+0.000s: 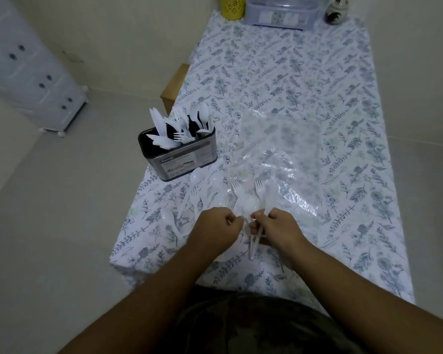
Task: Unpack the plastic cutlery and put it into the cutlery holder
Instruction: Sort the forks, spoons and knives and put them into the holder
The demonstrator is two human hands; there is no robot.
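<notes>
Loose white plastic forks and spoons (210, 190) are crowding the desk (317, 80) between the cutlery holder (182, 154) and the near edge, with a crumpled clear plastic bag (279, 154) spreading just beside them. The holder's top is bristling with upright cutlery. Beyond the bag, floral cloth is lying open toward a yellow cup (232, 7), a plastic container (279, 14) and a small jar (336, 11) lining the far end.

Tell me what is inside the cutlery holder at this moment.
The cutlery holder holds white plastic knives, forks and spoons standing upright, sorted roughly by type. Their lower handles and the holder's floor are hidden by its walls.
</notes>
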